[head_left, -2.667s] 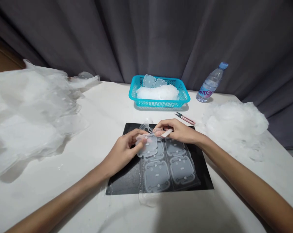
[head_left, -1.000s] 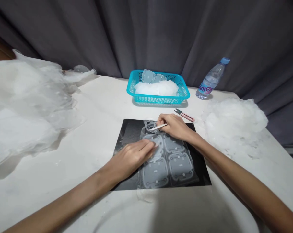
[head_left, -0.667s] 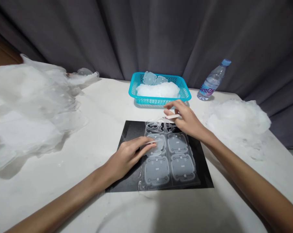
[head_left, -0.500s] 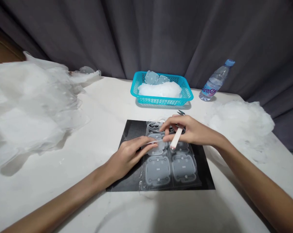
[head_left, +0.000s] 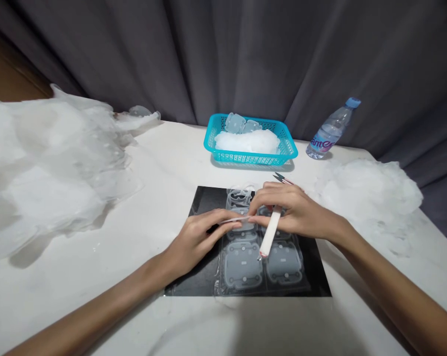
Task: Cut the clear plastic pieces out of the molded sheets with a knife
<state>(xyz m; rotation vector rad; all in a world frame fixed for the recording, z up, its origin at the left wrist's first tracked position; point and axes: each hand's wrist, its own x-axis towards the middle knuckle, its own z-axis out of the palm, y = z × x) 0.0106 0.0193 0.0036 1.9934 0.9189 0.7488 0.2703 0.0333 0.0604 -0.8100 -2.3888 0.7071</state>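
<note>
My left hand (head_left: 197, 237) pinches a thin, translucent plastic piece (head_left: 235, 219) between thumb and fingers, seen nearly edge-on. At the piece's right end, my right hand (head_left: 286, 207) has thumb and forefinger closed on it. A white stick-like handle (head_left: 270, 235) with a reddish end is also tucked in my right hand, slanting toward me. Below both hands lies a clear plastic sheet with rounded lid shapes (head_left: 244, 264), on a black mat (head_left: 194, 277). Dark-bladed snips (head_left: 281, 178) show just beyond my right hand, which partly hides them.
A turquoise basket (head_left: 253, 159) at the back holds white fluffy material and translucent plastic pieces. To its right stands a water bottle (head_left: 329, 133). A big heap of white filmy material (head_left: 53, 168) covers the left side; a smaller heap (head_left: 372, 198) sits at right.
The white handle has swung lower, toward me, in my right hand. More of the snips shows behind that hand. The whole view has shifted slightly; both hands still hold the plastic piece.
</note>
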